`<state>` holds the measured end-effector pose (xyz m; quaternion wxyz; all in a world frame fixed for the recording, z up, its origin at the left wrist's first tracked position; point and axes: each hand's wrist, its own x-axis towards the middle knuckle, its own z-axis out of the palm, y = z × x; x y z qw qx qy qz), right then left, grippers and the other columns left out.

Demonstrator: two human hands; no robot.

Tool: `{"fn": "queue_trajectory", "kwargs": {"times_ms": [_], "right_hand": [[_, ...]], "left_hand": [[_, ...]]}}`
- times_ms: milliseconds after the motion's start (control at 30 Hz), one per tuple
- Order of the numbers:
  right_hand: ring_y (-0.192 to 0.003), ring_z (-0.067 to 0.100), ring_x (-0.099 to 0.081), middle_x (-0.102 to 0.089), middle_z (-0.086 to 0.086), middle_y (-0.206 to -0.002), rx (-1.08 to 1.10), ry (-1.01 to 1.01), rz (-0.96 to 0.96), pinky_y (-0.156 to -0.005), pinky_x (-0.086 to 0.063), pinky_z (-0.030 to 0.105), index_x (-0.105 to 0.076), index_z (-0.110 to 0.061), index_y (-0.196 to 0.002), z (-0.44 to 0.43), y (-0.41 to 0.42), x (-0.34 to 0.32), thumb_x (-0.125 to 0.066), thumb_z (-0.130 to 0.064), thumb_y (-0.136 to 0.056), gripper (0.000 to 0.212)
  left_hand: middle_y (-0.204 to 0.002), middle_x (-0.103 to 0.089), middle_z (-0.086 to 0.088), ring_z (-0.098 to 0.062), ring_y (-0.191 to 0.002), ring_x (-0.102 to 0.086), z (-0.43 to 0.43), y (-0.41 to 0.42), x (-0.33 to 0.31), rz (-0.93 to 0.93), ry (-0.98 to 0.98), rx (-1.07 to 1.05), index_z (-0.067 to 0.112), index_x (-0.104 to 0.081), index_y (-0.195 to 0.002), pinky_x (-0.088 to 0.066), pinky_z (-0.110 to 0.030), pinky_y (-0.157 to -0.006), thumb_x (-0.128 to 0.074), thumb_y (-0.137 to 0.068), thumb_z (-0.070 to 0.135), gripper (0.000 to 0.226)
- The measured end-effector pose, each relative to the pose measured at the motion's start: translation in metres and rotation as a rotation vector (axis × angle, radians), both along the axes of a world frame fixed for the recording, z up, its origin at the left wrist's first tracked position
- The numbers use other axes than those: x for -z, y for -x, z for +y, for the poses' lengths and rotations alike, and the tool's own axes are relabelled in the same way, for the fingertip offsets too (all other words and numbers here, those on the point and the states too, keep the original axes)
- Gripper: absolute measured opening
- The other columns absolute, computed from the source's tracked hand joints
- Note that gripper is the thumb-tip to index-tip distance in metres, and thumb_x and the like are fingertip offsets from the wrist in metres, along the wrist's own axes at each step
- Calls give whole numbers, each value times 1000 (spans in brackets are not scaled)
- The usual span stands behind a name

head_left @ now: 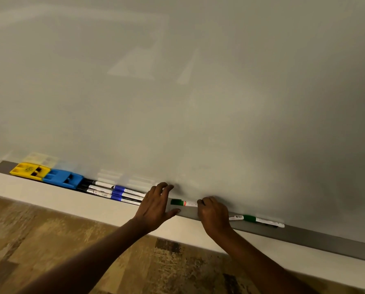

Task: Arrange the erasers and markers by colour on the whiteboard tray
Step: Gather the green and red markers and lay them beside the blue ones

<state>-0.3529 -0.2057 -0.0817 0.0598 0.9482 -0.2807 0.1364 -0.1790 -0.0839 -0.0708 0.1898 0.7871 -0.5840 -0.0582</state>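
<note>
A large, glossy pale grey whiteboard surface (219, 92) fills the upper view, carrying faint pale reflections. Below it runs an off-white wall strip (50, 194). Lowest lies brown wood-pattern flooring (50, 240) with dark worn patches (169, 245).

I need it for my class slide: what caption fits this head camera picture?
Right hand grips a green marker on the whiteboard tray, left hand open beside it.

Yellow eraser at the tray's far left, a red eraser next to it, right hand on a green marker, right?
Not red: the head view shows a blue eraser next to the yellow eraser. The rest stands: yellow at the far left of the tray, right hand on a green marker.
</note>
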Motion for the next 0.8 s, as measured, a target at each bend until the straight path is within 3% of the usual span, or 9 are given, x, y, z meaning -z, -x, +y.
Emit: {"fn": "queue_trajectory", "kwargs": {"times_ms": [100,233,300,400,600,733,800], "right_hand": [[-55,18,-61,-67,3,-63,-65,31,-175,-37,-50,25,-75,-8,-79,1,8,-9,-89,-14,-59,25],[-59,18,-62,-70,5,-69,-130,88,-372,-42,-49,21,-75,-6,-84,3,17,-28,-81,-17,-71,18],[-61,18,-61,-70,4,-71,-149,128,-405,-44,-47,20,-74,-7,-85,7,20,-41,-73,-19,-79,14],[-60,18,-61,-70,5,-71,-164,191,-479,-45,-46,20,-74,-7,-84,13,24,-62,-64,-20,-87,17],[-58,18,-59,-70,4,-70,-224,236,-529,-41,-47,27,-73,-8,-83,15,34,-86,-70,-19,-85,11],[-65,18,-62,-71,6,-75,-298,64,-545,-49,-52,27,-75,-7,-86,2,46,-79,-69,-28,-85,22],[-68,18,-62,-70,6,-76,-227,-60,-586,-53,-52,27,-73,-7,-84,-6,54,-72,-58,-32,-91,31]], "left_hand": [[-136,-50,-9,-25,-115,-52,1,5,-10,134,61,-46,14,-42,-136,-47,-38,-93,-72,-75,53,79],[-119,-59,3,-2,-92,-55,3,15,-34,427,111,-25,22,-49,-129,-41,-10,-76,-78,-73,45,68],[-109,-62,7,0,-90,-57,4,22,-48,510,164,-23,25,-53,-124,-40,-5,-73,-80,-72,39,60],[-102,-64,12,2,-93,-58,5,30,-69,569,227,5,31,-57,-115,-41,-5,-73,-82,-72,28,50],[-83,-69,13,-5,-80,-62,6,41,-100,599,296,9,33,-65,-90,-49,-13,-69,-80,-75,13,29],[-78,-68,16,-6,-77,-62,7,43,-108,579,292,9,36,-66,-83,-47,-14,-65,-80,-74,10,31],[-78,-69,13,-7,-76,-62,8,45,-110,567,296,-6,35,-66,-83,-49,-20,-67,-81,-73,10,30]]}}
